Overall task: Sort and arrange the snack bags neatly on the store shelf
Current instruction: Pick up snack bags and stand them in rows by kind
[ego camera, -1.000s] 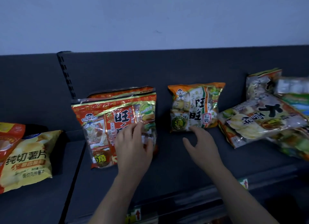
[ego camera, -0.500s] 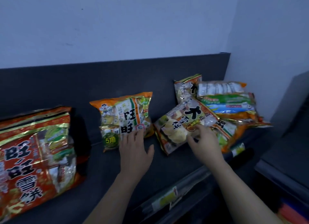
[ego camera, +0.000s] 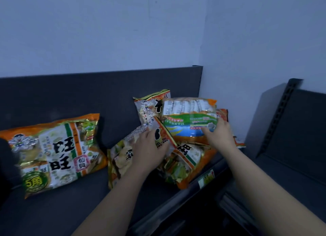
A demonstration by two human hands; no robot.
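Observation:
An orange and white snack bag (ego camera: 53,152) leans upright against the dark shelf back (ego camera: 88,94) at the left. To its right a messy pile of bags fills the shelf's corner. My left hand (ego camera: 150,147) lies flat, fingers spread, on a tilted yellow bag with black characters (ego camera: 121,158). My right hand (ego camera: 218,131) grips the lower right edge of a green and blue bag of wrapped crackers (ego camera: 190,119) on top of the pile. Under it lies an orange bag (ego camera: 187,163); another bag (ego camera: 150,103) stands behind.
The shelf's front rail carries a price tag (ego camera: 206,178). A pale wall closes the shelf at the right end. A second dark shelf unit (ego camera: 291,138) stands at a right angle further right. Bare shelf floor (ego camera: 70,209) lies in front of the left bag.
My view has swung right, so the red bag left the frame. My left hand moved from the orange bag onto the tilted yellow bag. My right hand moved up and took hold of the green and blue bag.

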